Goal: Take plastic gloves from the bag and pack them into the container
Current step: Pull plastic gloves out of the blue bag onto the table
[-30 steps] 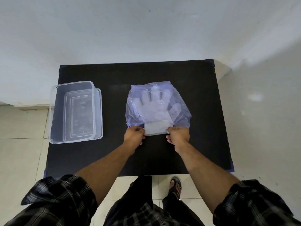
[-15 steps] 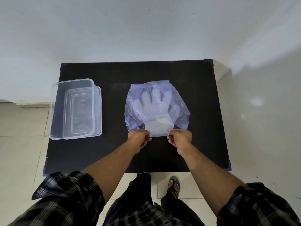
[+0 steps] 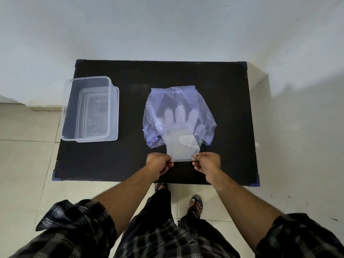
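A thin bluish plastic bag (image 3: 205, 116) lies flat on the black table (image 3: 223, 81), right of centre. A stack of clear plastic gloves (image 3: 181, 146) sticks halfway out of its near opening, fingers still inside the bag. My left hand (image 3: 158, 163) pinches the left corner of the glove cuffs. My right hand (image 3: 207, 162) pinches the right corner. A clear rectangular container (image 3: 89, 110) stands on the left of the table, sitting on its lid (image 3: 116, 118).
The table stands against a white wall, with tiled floor on the left and near side. Its front edge runs just below my hands. My feet in sandals (image 3: 195, 203) are under that edge.
Both hands have drawn the glove stack toward me, so more of the cuffs and palms now lies outside the bag. The container has not moved.
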